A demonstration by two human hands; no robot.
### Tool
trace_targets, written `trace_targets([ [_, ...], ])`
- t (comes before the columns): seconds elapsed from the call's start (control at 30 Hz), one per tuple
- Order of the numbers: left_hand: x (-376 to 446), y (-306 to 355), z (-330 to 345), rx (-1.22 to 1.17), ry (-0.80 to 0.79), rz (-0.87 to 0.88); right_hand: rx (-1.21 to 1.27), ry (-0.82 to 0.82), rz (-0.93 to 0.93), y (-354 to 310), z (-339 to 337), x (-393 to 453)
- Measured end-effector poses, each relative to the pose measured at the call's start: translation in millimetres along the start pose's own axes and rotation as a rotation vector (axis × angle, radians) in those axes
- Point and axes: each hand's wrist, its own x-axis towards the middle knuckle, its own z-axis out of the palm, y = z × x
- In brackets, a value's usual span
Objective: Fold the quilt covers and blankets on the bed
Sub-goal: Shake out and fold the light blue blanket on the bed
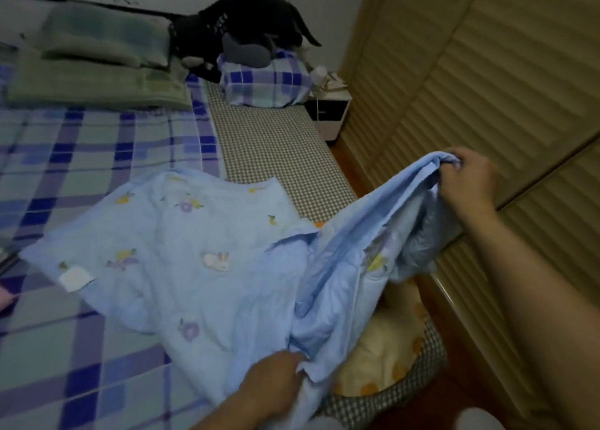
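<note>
A person is standing at the side of a bed, and both hands are gripping a light blue quilt printed with small flowers and a rabbit. The right hand is raised over the bed's edge, its fingers curled round a bunched corner of the quilt, so that part of the fabric is hanging in folds from it. The left hand is lower and nearer the camera, pinching another gathered edge of the same quilt. The two hands are well apart. The rest of the quilt is lying spread on the blue plaid sheet, with a white label showing near its left corner.

A yellow cloth with orange dots is lying under the lifted part, beside a checked mattress cover. At the head of the bed, green folded blankets are stacked, and a dark plush toy is resting on a plaid pillow. A white nightstand is standing beside the bed, next to slatted wardrobe doors.
</note>
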Motion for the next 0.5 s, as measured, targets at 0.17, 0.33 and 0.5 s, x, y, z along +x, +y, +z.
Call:
trace_targets([
  [0.17,29,23,-66,0.186,0.187,0.041,0.188,-0.078,-0.044,1,-36,-15],
  [0.33,52,114,-118,0.068,0.354,0.531,0.259,-0.035,-0.155,-13,-78,-24],
  [0.5,49,123,-132,-0.059,0.174,0.484,0.371,0.218,-0.078,-3,-114,-13],
])
